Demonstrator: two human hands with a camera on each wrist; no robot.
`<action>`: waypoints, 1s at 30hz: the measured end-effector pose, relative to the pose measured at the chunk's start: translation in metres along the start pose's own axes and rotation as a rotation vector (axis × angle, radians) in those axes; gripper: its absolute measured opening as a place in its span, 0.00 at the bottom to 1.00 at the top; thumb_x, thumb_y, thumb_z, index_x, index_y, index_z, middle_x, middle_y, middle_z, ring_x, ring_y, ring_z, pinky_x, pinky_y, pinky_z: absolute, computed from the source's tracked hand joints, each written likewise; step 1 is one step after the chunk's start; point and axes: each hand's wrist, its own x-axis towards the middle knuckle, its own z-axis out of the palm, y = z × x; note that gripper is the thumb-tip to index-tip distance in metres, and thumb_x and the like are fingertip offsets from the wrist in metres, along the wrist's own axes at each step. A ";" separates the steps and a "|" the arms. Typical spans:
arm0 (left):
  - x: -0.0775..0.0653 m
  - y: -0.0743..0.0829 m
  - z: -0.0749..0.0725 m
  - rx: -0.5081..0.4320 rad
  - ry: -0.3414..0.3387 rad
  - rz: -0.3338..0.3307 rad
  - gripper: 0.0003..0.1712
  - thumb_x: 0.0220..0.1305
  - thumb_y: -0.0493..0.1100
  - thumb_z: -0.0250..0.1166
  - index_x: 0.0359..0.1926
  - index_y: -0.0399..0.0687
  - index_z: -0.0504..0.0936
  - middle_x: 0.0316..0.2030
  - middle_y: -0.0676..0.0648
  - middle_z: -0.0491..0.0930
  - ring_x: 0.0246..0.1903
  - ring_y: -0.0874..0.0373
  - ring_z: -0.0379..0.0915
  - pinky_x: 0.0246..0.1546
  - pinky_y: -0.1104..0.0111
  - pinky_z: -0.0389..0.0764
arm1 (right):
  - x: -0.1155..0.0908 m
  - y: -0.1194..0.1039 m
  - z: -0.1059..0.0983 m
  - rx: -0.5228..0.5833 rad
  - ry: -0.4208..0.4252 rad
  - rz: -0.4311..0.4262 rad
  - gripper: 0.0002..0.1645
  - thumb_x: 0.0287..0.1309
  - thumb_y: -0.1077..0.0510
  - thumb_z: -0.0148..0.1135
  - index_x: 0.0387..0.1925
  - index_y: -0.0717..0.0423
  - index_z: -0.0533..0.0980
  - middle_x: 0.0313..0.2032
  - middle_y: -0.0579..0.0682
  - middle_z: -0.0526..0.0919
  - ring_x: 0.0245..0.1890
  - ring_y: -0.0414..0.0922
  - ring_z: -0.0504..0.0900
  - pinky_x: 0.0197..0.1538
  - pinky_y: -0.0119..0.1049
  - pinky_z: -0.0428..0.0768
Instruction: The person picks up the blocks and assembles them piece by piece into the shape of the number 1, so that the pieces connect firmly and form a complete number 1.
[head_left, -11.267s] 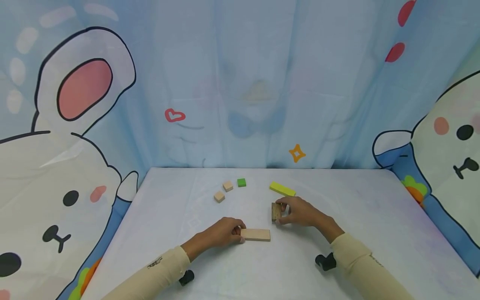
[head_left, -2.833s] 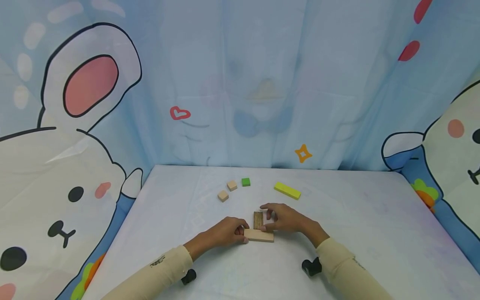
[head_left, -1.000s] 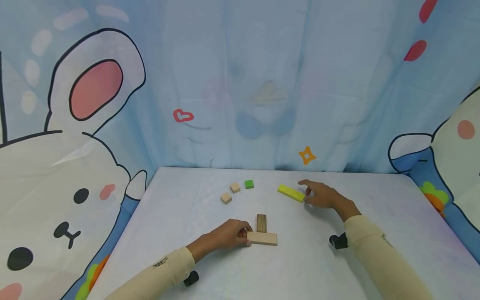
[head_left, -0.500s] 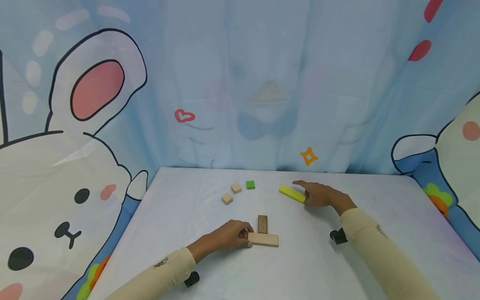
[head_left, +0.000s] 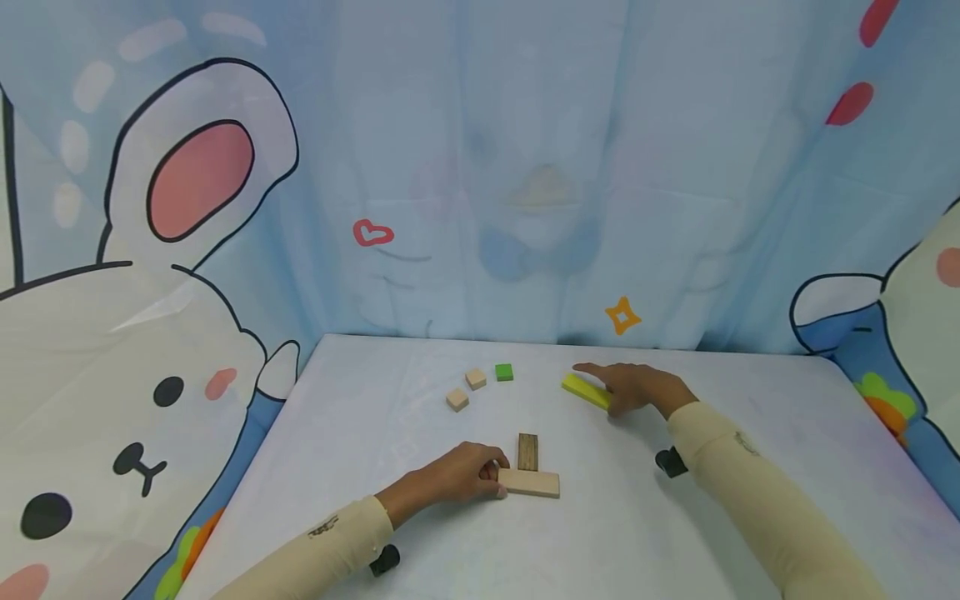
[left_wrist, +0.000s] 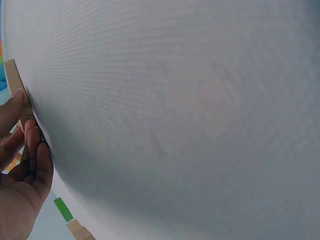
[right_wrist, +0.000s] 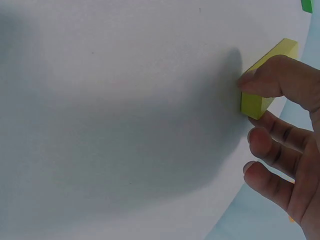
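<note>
My left hand [head_left: 461, 473] pinches the left end of a pale wooden plank block [head_left: 534, 484], which lies crosswise on the white cloth; the left wrist view shows the thumb against that block [left_wrist: 14, 75]. A dark brown wood-grained block [head_left: 528, 452] points away from the pale one, its near end right at the long back side, forming an upside-down T. Farther back, my right hand [head_left: 636, 388] pinches the right end of a yellow block [head_left: 582, 388]. In the right wrist view the thumb lies across this yellow block [right_wrist: 254, 102], fingers behind it, the others spread.
Two small pale wooden cubes [head_left: 476, 379] and a small green block [head_left: 504, 372] lie at the back, left of the yellow block. The cloth-covered table [head_left: 720, 392] ends at a blue cartoon curtain [head_left: 450, 167]. A black wrist camera [head_left: 671, 462] hangs under each sleeve.
My right hand carried the brown block leftward, set it behind the pale block and let go. It then went back right to the yellow block. My left hand has kept its pinch.
</note>
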 end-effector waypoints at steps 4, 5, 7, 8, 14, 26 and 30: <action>0.000 0.001 0.000 0.004 0.003 -0.003 0.19 0.62 0.44 0.73 0.53 0.46 0.82 0.27 0.60 0.75 0.27 0.72 0.69 0.32 0.78 0.73 | 0.002 -0.004 -0.002 -0.031 -0.023 0.011 0.62 0.52 0.60 0.74 0.79 0.34 0.47 0.50 0.55 0.75 0.43 0.50 0.71 0.45 0.48 0.74; 0.000 0.001 0.000 0.005 0.003 -0.003 0.19 0.62 0.44 0.73 0.53 0.46 0.82 0.27 0.60 0.75 0.27 0.72 0.68 0.32 0.78 0.73 | 0.003 -0.004 -0.001 -0.043 -0.027 0.016 0.63 0.52 0.60 0.75 0.79 0.34 0.46 0.53 0.57 0.75 0.44 0.51 0.72 0.47 0.49 0.75; 0.000 0.000 0.000 0.005 0.005 -0.001 0.19 0.61 0.44 0.73 0.53 0.46 0.82 0.27 0.60 0.75 0.28 0.72 0.68 0.32 0.78 0.73 | 0.004 -0.006 -0.001 -0.066 -0.030 0.019 0.64 0.50 0.59 0.77 0.79 0.35 0.47 0.59 0.59 0.74 0.47 0.52 0.72 0.51 0.53 0.76; 0.000 0.000 0.000 0.005 0.005 0.001 0.19 0.61 0.44 0.73 0.53 0.46 0.82 0.27 0.60 0.75 0.28 0.72 0.68 0.32 0.78 0.73 | 0.005 -0.006 -0.002 -0.072 -0.031 0.018 0.64 0.50 0.60 0.77 0.79 0.35 0.47 0.60 0.61 0.73 0.48 0.52 0.72 0.52 0.55 0.75; 0.000 -0.001 0.000 0.007 0.006 0.005 0.19 0.61 0.44 0.73 0.53 0.46 0.82 0.28 0.60 0.75 0.27 0.72 0.69 0.32 0.78 0.73 | 0.004 -0.011 -0.003 -0.103 -0.029 0.020 0.64 0.49 0.61 0.77 0.79 0.36 0.49 0.63 0.62 0.72 0.49 0.53 0.73 0.55 0.59 0.75; -0.002 0.002 -0.001 0.016 0.003 -0.005 0.20 0.62 0.44 0.73 0.53 0.46 0.82 0.28 0.60 0.75 0.28 0.72 0.68 0.32 0.78 0.72 | 0.005 -0.016 -0.004 -0.125 -0.035 0.027 0.63 0.49 0.63 0.77 0.78 0.35 0.50 0.61 0.62 0.74 0.46 0.53 0.72 0.47 0.50 0.76; -0.002 0.003 -0.002 0.012 0.002 -0.007 0.19 0.62 0.44 0.73 0.53 0.46 0.82 0.28 0.60 0.75 0.27 0.72 0.68 0.32 0.78 0.72 | 0.006 -0.016 -0.005 -0.123 -0.038 0.039 0.63 0.49 0.63 0.77 0.78 0.35 0.51 0.57 0.59 0.76 0.44 0.52 0.72 0.45 0.49 0.76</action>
